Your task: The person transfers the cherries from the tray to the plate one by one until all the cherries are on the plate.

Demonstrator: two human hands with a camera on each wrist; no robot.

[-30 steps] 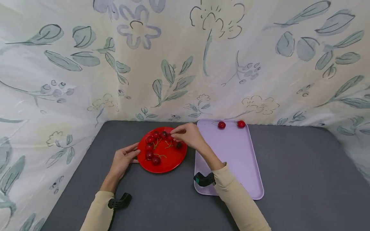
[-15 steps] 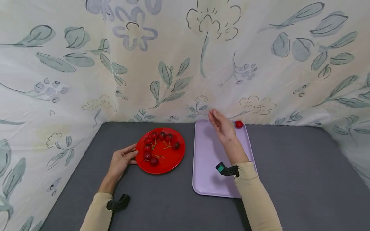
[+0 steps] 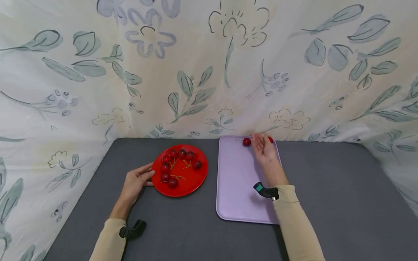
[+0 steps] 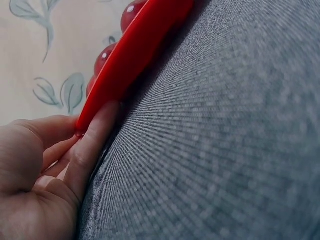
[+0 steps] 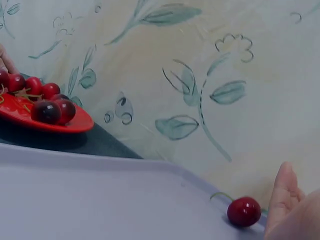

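The cherry (image 3: pixel 246 141) lay on the lavender tray (image 3: pixel 238 188) at its far edge, near the far left corner, just beside our right hand (image 3: pixel 263 148). Half a second before, that hand had hovered over this spot and hid it; a second before, it had been pinching at the fruit on the red plate (image 3: pixel 192 181). Now it had shifted right and lay low over the tray with fingers straight and relaxed, holding nothing. A second cherry (image 3: pixel 270 139) peeked out behind it, partly hidden. The near cherry is round, so we saw no long axis in the fruit itself; the right wrist view showed its thin green stem (image 5: pixel 218 196) trailing off toward the plate side. Our left hand (image 3: pixel 136 181) had not moved: its fingers, nearly straight, touched the plate's left rim, where eight cherries (image 3: pixel 177 165) remained.
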